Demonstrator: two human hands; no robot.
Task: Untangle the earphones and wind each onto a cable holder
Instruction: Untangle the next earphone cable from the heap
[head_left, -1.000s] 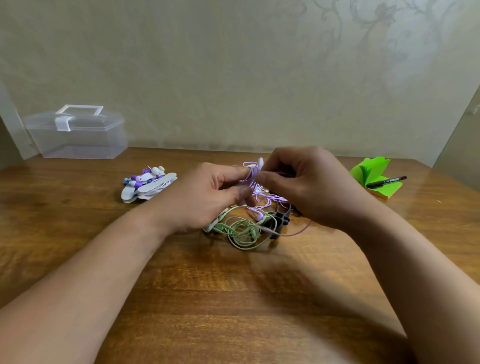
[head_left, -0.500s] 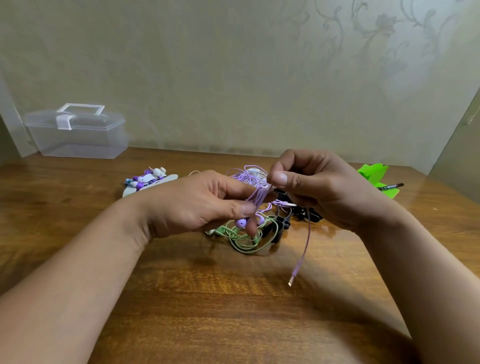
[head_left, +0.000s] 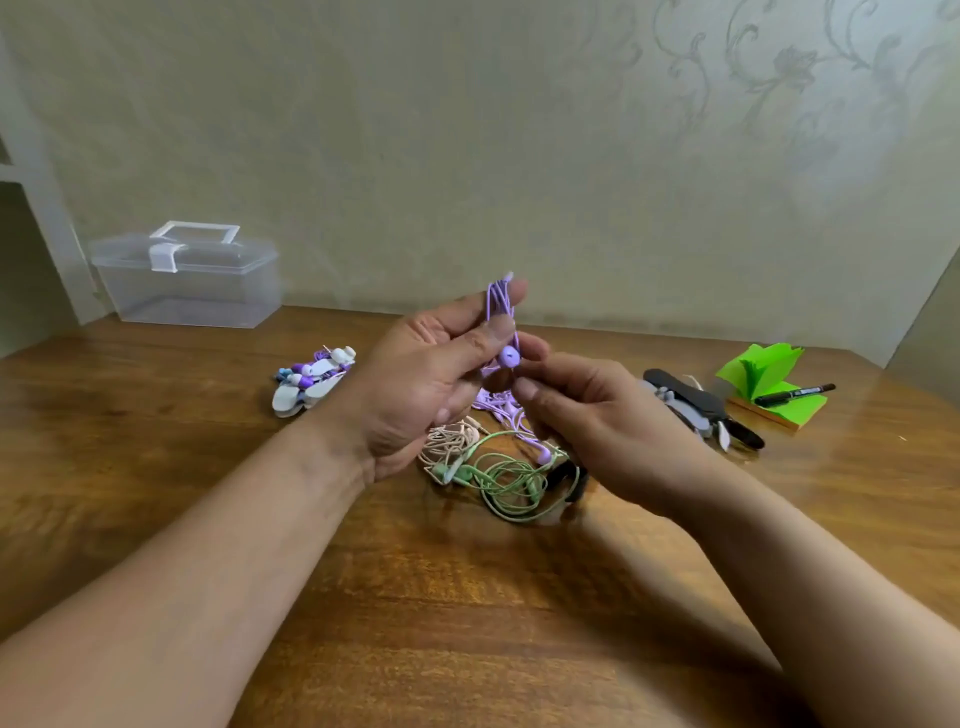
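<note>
A: Holding the purple earphones (head_left: 500, 301) up over the table (head_left: 467, 597) – left hand (head_left: 421, 384) half curled, thumb and forefinger pinched on the bunched purple cord, palm turned toward the camera. One purple bud sits right at the left thumb tip.

B: Right hand?

A: Right hand (head_left: 597, 415) is curled, fingertips just beside that bud, touching the cord below it. Whether it truly pinches the cord, cannot tell – the fingers hide the contact.

B: Where does the rest of the purple cord go?

A: Down between the two hands into the tangle on the table, second purple bud lying at the edge of it.

B: Count of the tangle?

A: Three colours besides purple: one beige earphones (head_left: 449, 441) clump on the left, one green earphones (head_left: 506, 480) loop in front, one black piece (head_left: 563, 475) at the right, mostly hidden by the right wrist.

B: Holders?

A: One pile of white holders (head_left: 311, 384) left of the left hand, with purple and blue bits among them; number unclear. One dark pile (head_left: 696, 410) right of the right hand, also uncountable.

B: Other items?

A: One clear box (head_left: 187, 280) at back left, lid shut. One green notepad (head_left: 763, 384) at far right, one black marker (head_left: 795, 394) lying on it.
</note>
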